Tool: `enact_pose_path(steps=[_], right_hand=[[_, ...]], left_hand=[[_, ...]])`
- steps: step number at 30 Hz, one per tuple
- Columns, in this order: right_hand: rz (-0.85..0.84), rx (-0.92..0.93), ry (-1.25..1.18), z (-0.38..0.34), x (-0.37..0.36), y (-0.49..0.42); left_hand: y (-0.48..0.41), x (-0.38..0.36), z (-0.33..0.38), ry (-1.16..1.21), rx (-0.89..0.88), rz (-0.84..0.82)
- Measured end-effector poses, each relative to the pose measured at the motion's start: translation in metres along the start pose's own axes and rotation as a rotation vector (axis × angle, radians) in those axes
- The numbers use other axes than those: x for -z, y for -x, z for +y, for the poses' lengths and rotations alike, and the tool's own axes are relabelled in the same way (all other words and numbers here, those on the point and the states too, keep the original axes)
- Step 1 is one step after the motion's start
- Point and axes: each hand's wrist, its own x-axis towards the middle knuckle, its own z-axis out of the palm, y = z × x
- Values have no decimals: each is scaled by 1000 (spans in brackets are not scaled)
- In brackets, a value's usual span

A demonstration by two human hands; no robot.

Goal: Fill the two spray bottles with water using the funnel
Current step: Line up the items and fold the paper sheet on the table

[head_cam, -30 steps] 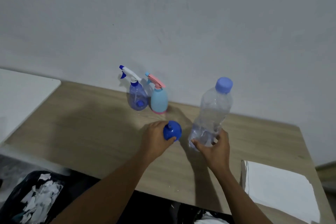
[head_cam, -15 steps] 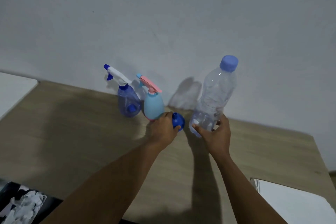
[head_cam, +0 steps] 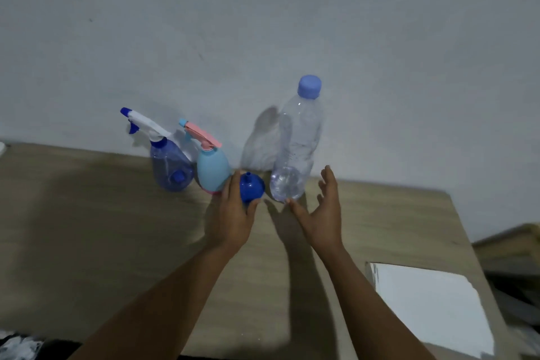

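Observation:
Two spray bottles stand near the wall on the wooden table: a translucent blue one with a white and blue trigger head, and a light blue one with a pink trigger head. My left hand holds a small blue funnel, spout up, just right of the light blue bottle. A clear plastic water bottle with a blue cap stands upright, with a little water at the bottom. My right hand is open just in front and right of it, its thumb tip close to the bottle's base.
A white sheet or board lies at the table's front right corner. The grey wall runs directly behind the bottles. Wooden boards sit beyond the table's right edge. Dark clutter with white scraps shows at bottom left.
My right hand has set the water bottle down near the wall and let go, fingers now spread. My left hand has carried the funnel forward beside the light blue spray bottle.

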Motion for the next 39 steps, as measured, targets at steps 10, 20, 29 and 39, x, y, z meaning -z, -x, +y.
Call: enact_pose_path(steps=[10, 20, 29, 39], right_hand=[[201, -76, 594, 53, 188, 99], [29, -337, 859, 101, 267, 109], [65, -308, 789, 113, 268, 115], [70, -269, 737, 112, 273, 118]], left_hand=[[118, -8, 104, 205, -146, -317], [128, -98, 161, -34, -229, -442], [134, -132, 161, -88, -239, -454], [145, -118, 171, 50, -388, -373]])
